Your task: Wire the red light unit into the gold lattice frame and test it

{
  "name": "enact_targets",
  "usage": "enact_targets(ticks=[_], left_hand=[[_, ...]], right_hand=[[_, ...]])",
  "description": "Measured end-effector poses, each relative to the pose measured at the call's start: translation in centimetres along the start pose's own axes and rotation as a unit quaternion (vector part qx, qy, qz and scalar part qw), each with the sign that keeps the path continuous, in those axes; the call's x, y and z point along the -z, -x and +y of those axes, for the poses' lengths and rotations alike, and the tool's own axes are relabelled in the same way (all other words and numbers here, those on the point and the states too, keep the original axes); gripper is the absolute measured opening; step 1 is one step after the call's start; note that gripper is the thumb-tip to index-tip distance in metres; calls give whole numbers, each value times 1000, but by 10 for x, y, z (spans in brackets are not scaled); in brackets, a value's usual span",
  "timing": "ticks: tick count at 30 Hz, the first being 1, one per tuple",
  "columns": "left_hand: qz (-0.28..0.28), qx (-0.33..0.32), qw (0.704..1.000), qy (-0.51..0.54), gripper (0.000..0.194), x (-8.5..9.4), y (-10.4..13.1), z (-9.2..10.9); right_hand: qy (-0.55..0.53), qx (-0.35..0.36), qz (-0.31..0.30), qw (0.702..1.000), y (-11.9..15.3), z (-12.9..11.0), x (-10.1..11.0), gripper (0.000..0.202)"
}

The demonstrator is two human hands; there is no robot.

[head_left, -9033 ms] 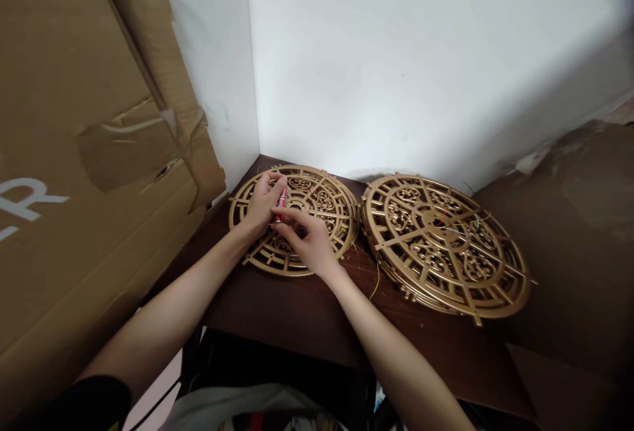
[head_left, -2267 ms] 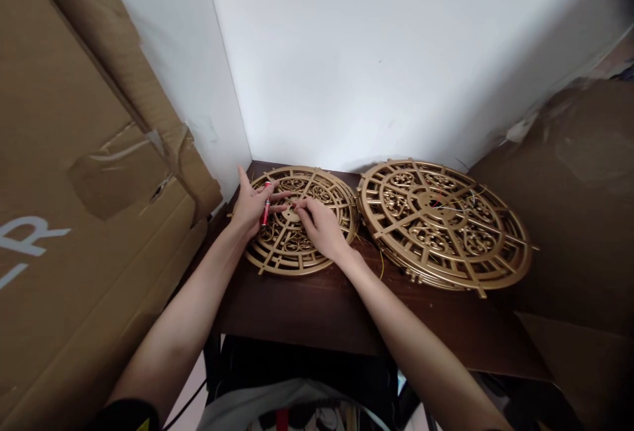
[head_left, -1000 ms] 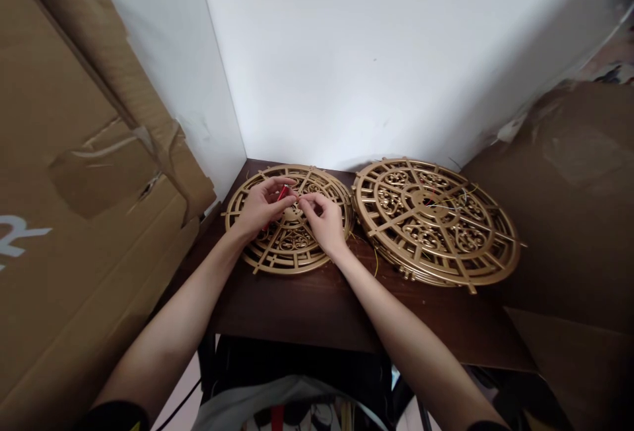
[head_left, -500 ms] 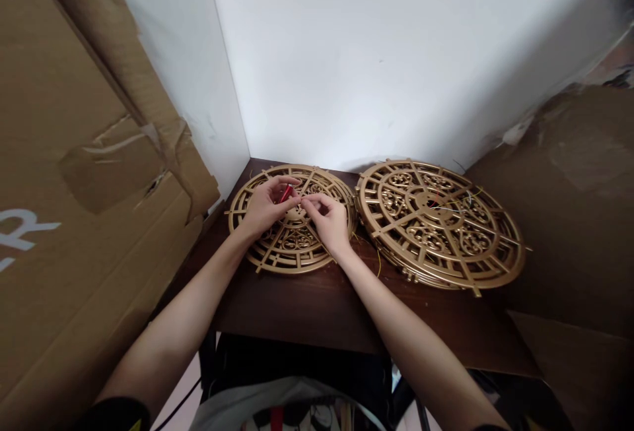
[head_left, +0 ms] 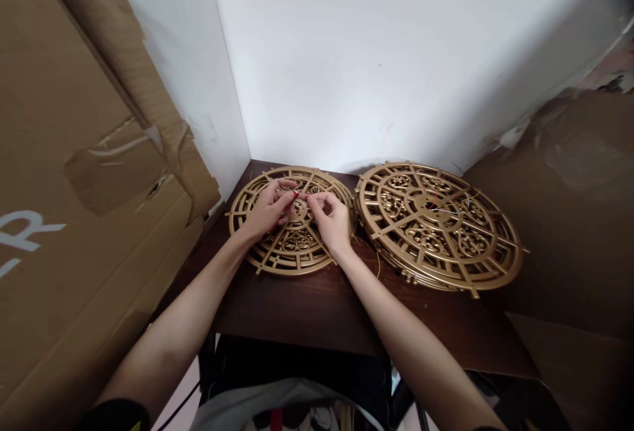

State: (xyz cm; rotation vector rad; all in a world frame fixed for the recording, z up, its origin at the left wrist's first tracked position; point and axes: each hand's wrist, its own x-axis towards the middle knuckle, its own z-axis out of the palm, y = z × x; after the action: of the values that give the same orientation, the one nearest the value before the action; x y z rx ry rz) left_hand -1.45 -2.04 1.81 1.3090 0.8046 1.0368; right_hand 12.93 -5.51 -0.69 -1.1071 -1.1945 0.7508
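A round gold lattice panel point(head_left: 300, 263) lies on the dark brown table, with both hands above its hub. My left hand point(head_left: 270, 210) is closed around a small red tool point(head_left: 292, 201), whose tip points toward my other hand. Just to the right, my right hand point(head_left: 331, 221) has thumb and forefinger pinched together; what they grip is too small to make out. The fingertips of the two hands are close to each other. Part of the panel's upper left is hidden by my left hand.
More gold round panels point(head_left: 421, 263) are stacked on the right, with thin coloured wires at the top one's hub. A yellow wire point(head_left: 379, 265) lies between the stacks. Cardboard point(head_left: 99, 220) stands at the left, more cardboard point(head_left: 569, 220) at the right, and a white wall point(head_left: 371, 61) behind.
The red tool has turned in my left hand, its tip now up toward the right. My right hand has shifted slightly right, away from my left fingertips.
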Motion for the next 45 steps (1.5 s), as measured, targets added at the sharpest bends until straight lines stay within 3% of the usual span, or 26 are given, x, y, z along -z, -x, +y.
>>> enact_targets(ticks=[7,18,37,42,45], left_hand=[[-47,-49,997,-21,26,-2,1,1],[-38,-62,997,-33,33,-2,3,-1],[-40,-76,995,-60,24,-5,5,5],[-30,-65,997,-36,24,-3,4,4],[-2,-53,998,15,26,-1,2,3]], right_hand=[[-16,-13,0,1000,0,-3,-1,25],[-24,-28,11,999,-1,0,-1,26],[-13,-26,6,1000,0,0,-1,26],[-6,-8,14,1000,0,-2,1,24],[33,43,11,998,1,-6,2,22]])
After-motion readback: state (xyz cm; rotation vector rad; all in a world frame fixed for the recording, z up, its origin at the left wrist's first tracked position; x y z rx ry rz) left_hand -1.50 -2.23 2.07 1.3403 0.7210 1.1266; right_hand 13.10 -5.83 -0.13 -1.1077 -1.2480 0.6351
